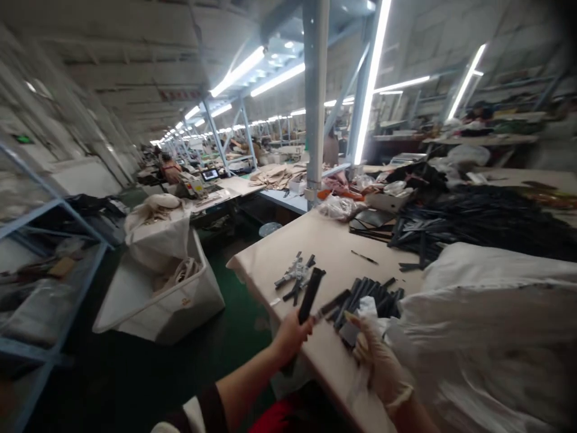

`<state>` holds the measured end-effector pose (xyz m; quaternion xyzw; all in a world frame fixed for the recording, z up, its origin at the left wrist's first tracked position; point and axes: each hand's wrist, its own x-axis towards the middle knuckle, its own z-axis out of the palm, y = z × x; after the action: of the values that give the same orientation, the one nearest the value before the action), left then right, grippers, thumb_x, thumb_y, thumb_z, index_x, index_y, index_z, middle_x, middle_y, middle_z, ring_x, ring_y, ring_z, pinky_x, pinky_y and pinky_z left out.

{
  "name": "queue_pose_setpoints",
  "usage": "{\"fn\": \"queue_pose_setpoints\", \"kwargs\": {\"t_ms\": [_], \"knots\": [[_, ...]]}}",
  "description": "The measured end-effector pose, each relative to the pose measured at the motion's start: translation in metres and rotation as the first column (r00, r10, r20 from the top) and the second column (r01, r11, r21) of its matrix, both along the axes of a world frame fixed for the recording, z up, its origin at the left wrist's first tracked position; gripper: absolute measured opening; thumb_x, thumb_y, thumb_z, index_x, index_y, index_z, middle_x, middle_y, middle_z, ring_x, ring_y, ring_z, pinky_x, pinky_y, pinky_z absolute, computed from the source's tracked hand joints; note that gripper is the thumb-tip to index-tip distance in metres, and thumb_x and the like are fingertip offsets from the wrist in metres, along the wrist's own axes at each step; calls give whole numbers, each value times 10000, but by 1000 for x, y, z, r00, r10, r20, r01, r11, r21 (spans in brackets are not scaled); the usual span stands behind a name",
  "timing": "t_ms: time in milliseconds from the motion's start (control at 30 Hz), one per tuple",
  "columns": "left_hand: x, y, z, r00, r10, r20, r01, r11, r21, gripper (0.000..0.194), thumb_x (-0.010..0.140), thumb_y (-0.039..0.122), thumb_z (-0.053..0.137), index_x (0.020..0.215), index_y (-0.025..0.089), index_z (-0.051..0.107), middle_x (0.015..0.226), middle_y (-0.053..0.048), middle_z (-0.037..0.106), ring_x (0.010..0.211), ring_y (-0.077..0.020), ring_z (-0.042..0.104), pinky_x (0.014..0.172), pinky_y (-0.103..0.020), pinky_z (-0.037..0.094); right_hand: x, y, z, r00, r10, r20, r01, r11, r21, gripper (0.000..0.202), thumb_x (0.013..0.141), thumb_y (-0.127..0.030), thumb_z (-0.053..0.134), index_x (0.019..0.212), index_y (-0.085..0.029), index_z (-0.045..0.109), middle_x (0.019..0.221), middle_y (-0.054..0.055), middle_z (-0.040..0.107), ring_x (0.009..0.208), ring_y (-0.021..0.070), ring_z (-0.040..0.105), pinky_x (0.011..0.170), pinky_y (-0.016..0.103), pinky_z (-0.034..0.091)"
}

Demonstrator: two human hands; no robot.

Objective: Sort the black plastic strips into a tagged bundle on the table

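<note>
My left hand (292, 337) is bare and wrapped round a black strip (311, 293), which stands up out of the fist at a tilt. My right hand (376, 355), in a pale glove, is bent over the near part of the table (324, 240). Its fingers are closed by a small greyish piece (349, 332), blurred, whose kind I cannot make out. Just beyond this hand lies a crumpled white scrap (367, 307). Dark strips (360, 291) lie in a row beside it. Farther left rests a small heap of dark strips with whitish wrappings (297, 272).
A large white sack (487, 325) bulges at the right. Behind it spreads a big pile of black strips (487, 219). A blue-grey post (315, 96) rises at the table's far edge. On the left stand a white bin (166, 307) and a metal rack (76, 313).
</note>
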<state>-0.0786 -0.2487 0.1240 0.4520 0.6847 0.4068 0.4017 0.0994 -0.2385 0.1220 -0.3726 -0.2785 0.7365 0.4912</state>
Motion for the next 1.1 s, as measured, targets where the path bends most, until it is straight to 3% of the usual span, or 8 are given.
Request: {"fn": "queue_pose_setpoints", "kwargs": {"t_ms": [133, 233, 400, 533, 667, 767, 900, 1100], "knots": [[-47, 89, -14, 991, 100, -91, -106, 992, -68, 173, 734, 300, 548, 773, 131, 540, 577, -6, 566, 543, -122, 536, 537, -219, 411, 9, 38, 3, 984, -104, -147, 66, 969, -239, 348, 576, -247, 751, 912, -210, 667, 662, -21, 662, 555, 92, 597, 543, 181, 528], [-71, 149, -21, 984, 119, -135, -136, 983, -120, 168, 716, 284, 577, 782, 130, 559, 634, -50, 613, 650, -171, 582, 598, -245, 419, 5, 61, 3, 984, -138, -110, 104, 956, -273, 311, 588, -324, 744, 859, -180, 687, 888, 50, 703, 819, 172, 645, 711, 244, 545], [-70, 199, -32, 989, 41, -142, -67, 981, -184, 232, 767, 299, 516, 885, 101, 544, 776, -105, 638, 669, -166, 579, 584, -238, 407, -6, 96, 0, 969, -241, -55, 221, 943, -250, 276, 651, -403, 693, 814, -180, 692, 885, 53, 708, 798, 165, 647, 724, 260, 536], [-29, 178, -22, 966, -252, 64, 259, 948, -183, 321, 767, 426, 505, 883, 130, 544, 752, -34, 616, 467, -65, 457, 453, -184, 354, -11, 116, -6, 942, -333, -34, 316, 919, -237, 278, 635, -402, 705, 762, -155, 689, 823, 65, 707, 751, 162, 644, 706, 257, 528], [10, 133, 5, 791, -521, 321, 592, 784, -187, 306, 679, 408, 607, 796, 128, 562, 554, 46, 488, 394, -31, 336, 373, -161, 255, -9, 113, -2, 930, -367, 34, 367, 913, -178, 317, 637, -438, 690, 784, -157, 683, 760, 49, 697, 718, 158, 634, 689, 261, 514], [24, 109, 20, 808, -502, 310, 571, 796, -201, 234, 652, 334, 625, 742, 132, 547, 539, 46, 490, 392, -26, 316, 363, -162, 237, -5, 95, 8, 953, -295, 72, 302, 947, -112, 356, 648, -467, 670, 827, -160, 677, 749, 42, 685, 662, 147, 609, 632, 262, 489], [35, 83, 30, 806, -467, 365, 547, 822, -158, 269, 656, 347, 622, 796, 137, 528, 589, 28, 544, 402, -27, 339, 377, -163, 249, 6, 59, 15, 992, -42, 115, 43, 999, -4, 312, 611, -420, 712, 764, -150, 673, 670, 19, 649, 598, 132, 547, 575, 253, 429], [68, 26, 32, 835, -479, 272, 497, 868, 2, 440, 580, 343, 707, 932, 154, 522, 809, 0, 565, 596, -76, 473, 518, -186, 373, 36, 11, 7, 878, -292, 380, 283, 956, 82, 347, 630, -465, 677, 520, -164, 544, 468, -47, 459, 449, 76, 369, 461, 234, 301]]}}
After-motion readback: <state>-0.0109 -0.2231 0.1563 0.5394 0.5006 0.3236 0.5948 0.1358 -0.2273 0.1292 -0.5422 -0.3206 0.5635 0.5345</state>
